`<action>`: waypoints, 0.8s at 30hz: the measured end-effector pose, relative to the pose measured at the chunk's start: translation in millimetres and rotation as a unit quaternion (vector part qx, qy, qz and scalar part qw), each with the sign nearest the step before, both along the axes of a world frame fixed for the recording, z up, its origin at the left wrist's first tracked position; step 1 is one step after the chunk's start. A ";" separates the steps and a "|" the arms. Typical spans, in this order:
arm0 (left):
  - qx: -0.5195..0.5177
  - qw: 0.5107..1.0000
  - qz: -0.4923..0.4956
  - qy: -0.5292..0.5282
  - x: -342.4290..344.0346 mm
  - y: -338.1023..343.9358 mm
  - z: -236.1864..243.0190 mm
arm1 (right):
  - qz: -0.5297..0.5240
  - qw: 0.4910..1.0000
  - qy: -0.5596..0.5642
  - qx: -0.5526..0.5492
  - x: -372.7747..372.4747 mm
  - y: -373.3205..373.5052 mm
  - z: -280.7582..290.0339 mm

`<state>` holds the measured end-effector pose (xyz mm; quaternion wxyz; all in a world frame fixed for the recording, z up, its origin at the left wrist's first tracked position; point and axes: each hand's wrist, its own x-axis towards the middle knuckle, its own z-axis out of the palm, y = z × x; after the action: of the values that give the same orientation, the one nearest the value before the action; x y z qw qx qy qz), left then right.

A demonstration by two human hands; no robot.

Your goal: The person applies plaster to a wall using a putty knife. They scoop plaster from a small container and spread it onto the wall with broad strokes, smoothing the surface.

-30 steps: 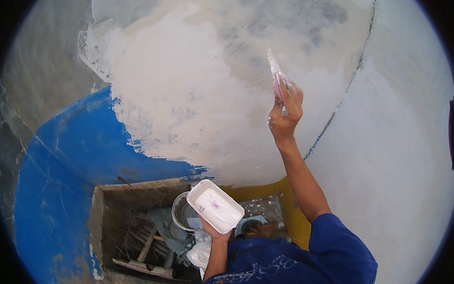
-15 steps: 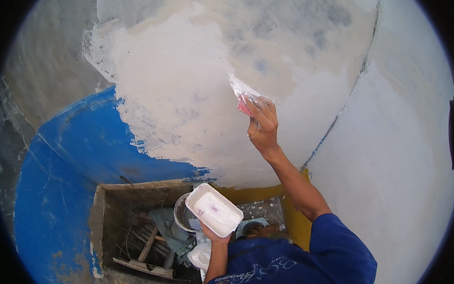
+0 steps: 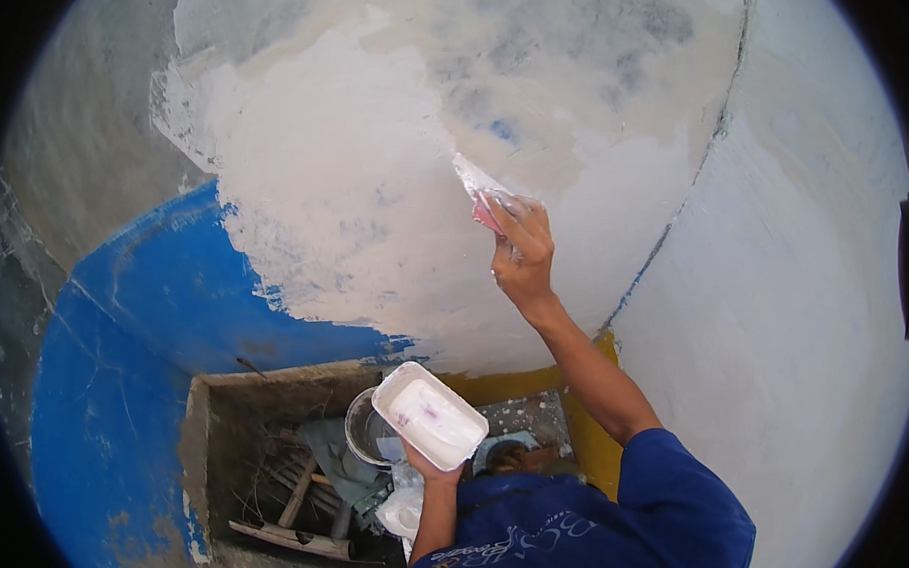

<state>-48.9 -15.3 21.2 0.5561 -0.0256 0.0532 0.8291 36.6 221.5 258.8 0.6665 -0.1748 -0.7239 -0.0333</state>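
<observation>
My right hand [image 3: 523,247] is closed around a putty scraper [image 3: 478,183], a flat white-smeared blade with a pinkish-red part near my fingers. Its tip is at the wall [image 3: 370,157], beside the edge of a smooth pale coat; whether it presses on the surface I cannot tell. White smears mark my fingers. Lower down, my left hand [image 3: 436,465] grips a white rectangular tray [image 3: 386,397] from beneath and the side. White putty [image 3: 429,420] with faint purple streaks lies inside it.
Below the wall stands a concrete trough [image 3: 195,443] holding sticks and a grey-green cloth [image 3: 330,459]. A bucket [image 3: 357,428] stands behind the tray. Blue paint [image 3: 165,294] covers the lower left wall; a cracked corner line [image 3: 663,242] runs at right.
The view has shifted slightly, moving the wall a little left in the picture. Against the wall, the scraper's tip has moved slightly right. The tray stays almost where it was.
</observation>
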 end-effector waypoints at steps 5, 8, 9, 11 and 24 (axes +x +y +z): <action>-0.017 1.000 -0.018 0.006 2.5 0.0 -5.0 | -0.165 0.986 -0.010 0.020 24.0 59.9 -19.9; -0.025 0.999 -0.020 0.010 7.0 1.9 -2.3 | -0.112 0.985 -0.125 0.025 -2.2 58.7 -65.7; -0.024 0.999 -0.020 0.012 7.2 3.3 -2.1 | -0.088 0.984 -0.158 0.010 -6.8 48.1 -75.2; -0.006 1.000 -0.022 0.000 8.3 0.5 -6.3 | -0.038 0.983 -0.179 -0.008 -3.4 24.9 -86.9; -0.010 1.000 -0.007 0.018 0.2 0.3 -6.1 | -0.108 0.993 0.039 -0.038 -9.1 23.3 -34.4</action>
<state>-48.8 -14.9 15.1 0.5608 -0.0157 0.0720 0.8247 27.5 244.8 224.4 0.6794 -0.2783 -0.6752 -0.0706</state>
